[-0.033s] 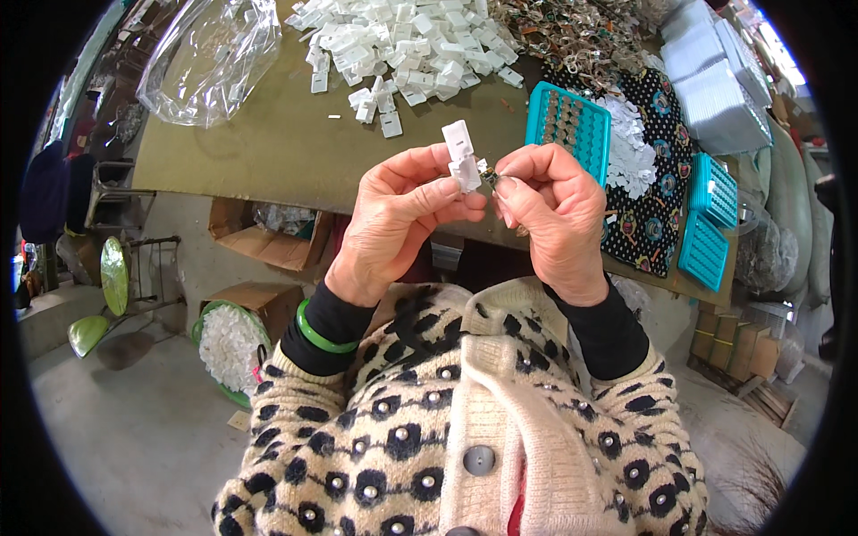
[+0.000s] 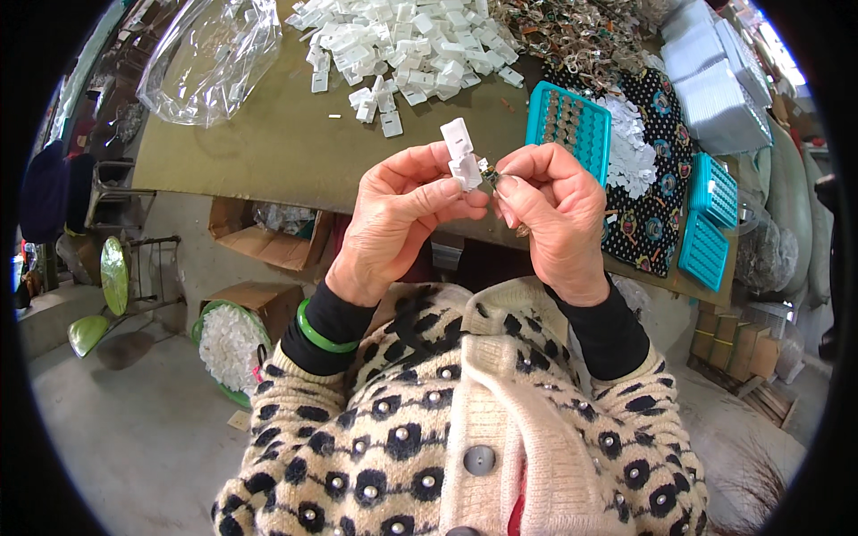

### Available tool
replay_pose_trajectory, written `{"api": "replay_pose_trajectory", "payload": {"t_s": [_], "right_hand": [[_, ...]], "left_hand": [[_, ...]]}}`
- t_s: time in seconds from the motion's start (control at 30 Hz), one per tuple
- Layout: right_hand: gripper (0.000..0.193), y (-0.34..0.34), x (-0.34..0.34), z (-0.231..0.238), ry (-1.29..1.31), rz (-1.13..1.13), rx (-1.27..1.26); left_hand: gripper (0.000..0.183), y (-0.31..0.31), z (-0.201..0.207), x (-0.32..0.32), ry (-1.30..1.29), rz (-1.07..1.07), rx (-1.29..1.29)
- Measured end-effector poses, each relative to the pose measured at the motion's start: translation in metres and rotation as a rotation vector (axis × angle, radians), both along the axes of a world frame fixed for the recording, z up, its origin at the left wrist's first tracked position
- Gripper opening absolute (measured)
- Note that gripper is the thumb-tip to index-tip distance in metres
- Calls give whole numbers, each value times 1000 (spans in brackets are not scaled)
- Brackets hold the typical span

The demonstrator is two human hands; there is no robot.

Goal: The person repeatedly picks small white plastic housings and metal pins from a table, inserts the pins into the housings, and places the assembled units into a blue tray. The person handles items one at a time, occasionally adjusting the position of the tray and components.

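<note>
My left hand point(image 2: 407, 210) pinches a small white plastic case point(image 2: 458, 141) between thumb and fingers. It looks like two flat halves folded open, one above the other, with a dark slot in the upper half. Close against its right side, my right hand point(image 2: 556, 201) has thumb and forefinger pressed together on a tiny dark part with thin wires point(image 2: 488, 171). Its exact kind is too small to make out. Both hands are raised over the near edge of the table point(image 2: 259, 165).
A heap of white plastic cases point(image 2: 411, 45) lies at the back, beside tangled wired parts point(image 2: 581, 36). To the right are a teal tray point(image 2: 536, 107) with round metallic discs, white paper pieces point(image 2: 633, 147) and more teal trays point(image 2: 703, 250). A clear plastic bag point(image 2: 210, 62) lies far left.
</note>
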State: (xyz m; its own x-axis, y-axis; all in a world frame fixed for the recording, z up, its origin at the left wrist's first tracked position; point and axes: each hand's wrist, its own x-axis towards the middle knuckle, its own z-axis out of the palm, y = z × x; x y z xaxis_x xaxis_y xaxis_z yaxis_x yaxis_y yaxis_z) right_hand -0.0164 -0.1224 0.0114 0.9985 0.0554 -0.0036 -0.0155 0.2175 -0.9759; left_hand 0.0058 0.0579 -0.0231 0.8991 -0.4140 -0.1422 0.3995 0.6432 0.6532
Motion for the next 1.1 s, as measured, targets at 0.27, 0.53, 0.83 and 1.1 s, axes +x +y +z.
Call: {"api": "replay_pose_trajectory", "payload": {"t_s": [0.27, 0.53, 0.83, 1.1], "right_hand": [[7, 9, -3, 8, 167, -30, 77], [3, 17, -11, 9, 14, -47, -220], [15, 26, -9, -19, -365, -227, -545], [18, 29, -6, -25, -609, -256, -814]], "left_hand": [[32, -1, -5, -4, -99, 69, 10], [31, -9, -4, -8, -210, 251, 34], [17, -8, 4, -10, -81, 262, 104], [14, -15, 5, -11, -122, 388, 241]]}}
